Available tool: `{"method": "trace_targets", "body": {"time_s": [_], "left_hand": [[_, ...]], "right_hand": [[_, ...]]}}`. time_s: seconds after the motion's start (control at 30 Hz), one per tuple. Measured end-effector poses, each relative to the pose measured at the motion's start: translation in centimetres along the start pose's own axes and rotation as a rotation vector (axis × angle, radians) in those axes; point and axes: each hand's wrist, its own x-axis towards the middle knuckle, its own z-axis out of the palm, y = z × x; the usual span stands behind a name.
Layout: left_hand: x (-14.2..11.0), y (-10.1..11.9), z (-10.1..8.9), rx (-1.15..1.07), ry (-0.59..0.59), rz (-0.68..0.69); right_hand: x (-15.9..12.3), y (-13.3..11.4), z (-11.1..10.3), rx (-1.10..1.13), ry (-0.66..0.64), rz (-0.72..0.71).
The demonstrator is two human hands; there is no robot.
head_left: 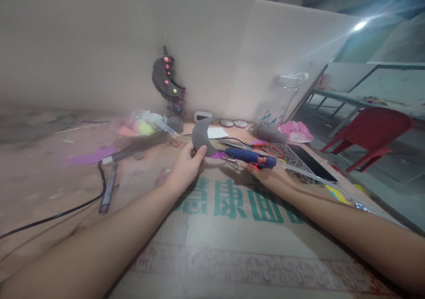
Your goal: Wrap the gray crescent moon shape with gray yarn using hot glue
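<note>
The left forearm [109,230] and the right forearm [345,219] are both bare along the whole length that shows, broad towards the elbow end and tapering evenly to a slim wrist. The left hand [186,166] is bare as well, with a slender thumb [199,154] that ends in a rounded tip. The right hand [272,179] is likewise bare and narrow; part of it is hidden, and finer detail is too blurred to tell.

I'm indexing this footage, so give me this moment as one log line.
left hand: holding grey crescent | right hand: holding blue glue gun, front end toward crescent | behind: decorated crescent against wall
</note>
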Motion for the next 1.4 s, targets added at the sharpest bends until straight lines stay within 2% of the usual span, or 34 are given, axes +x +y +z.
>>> {"method": "trace_targets", "body": {"time_s": [0.17,0.37,0.43,0.57,0.67,0.8,0.93,1.07,1.23,1.4], "left_hand": [[0.1,-0.1,0.0,0.009,-0.013,0.032],[0.2,-0.4,0.2,-0.096,-0.019,-0.045],[0.2,-0.5,0.2,-0.107,-0.022,-0.038],[0.3,-0.5,0.4,-0.113,-0.008,-0.048],[0.4,-0.7,0.5,-0.106,-0.012,-0.028],[0.5,-0.9,0.6,-0.094,-0.018,-0.017],[0.4,-0.7,0.7,-0.118,-0.030,-0.046],[0.4,-0.5,0.7,-0.117,-0.030,-0.029],[0.4,-0.6,0.8,-0.116,-0.017,-0.042],[0.4,-0.7,0.7,-0.109,-0.021,-0.021]], "right_hand": [[0.3,-0.4,-0.1,0.036,0.000,-0.009],[1.0,-0.2,-0.8,-0.127,0.042,0.093],[1.0,-0.5,-1.4,-0.089,0.050,0.043],[1.4,-2.0,-3.1,0.152,0.094,-0.105],[2.8,-3.2,-4.0,0.213,0.130,-0.088],[6.7,-3.5,-4.2,0.091,0.064,0.041],[11.4,-2.6,-3.4,-0.106,0.022,0.179],[14.6,-1.3,-1.3,-0.133,-0.046,0.156],[16.0,0.5,1.8,-0.180,-0.075,0.177],[15.9,1.6,2.3,-0.172,-0.101,0.142]]}}
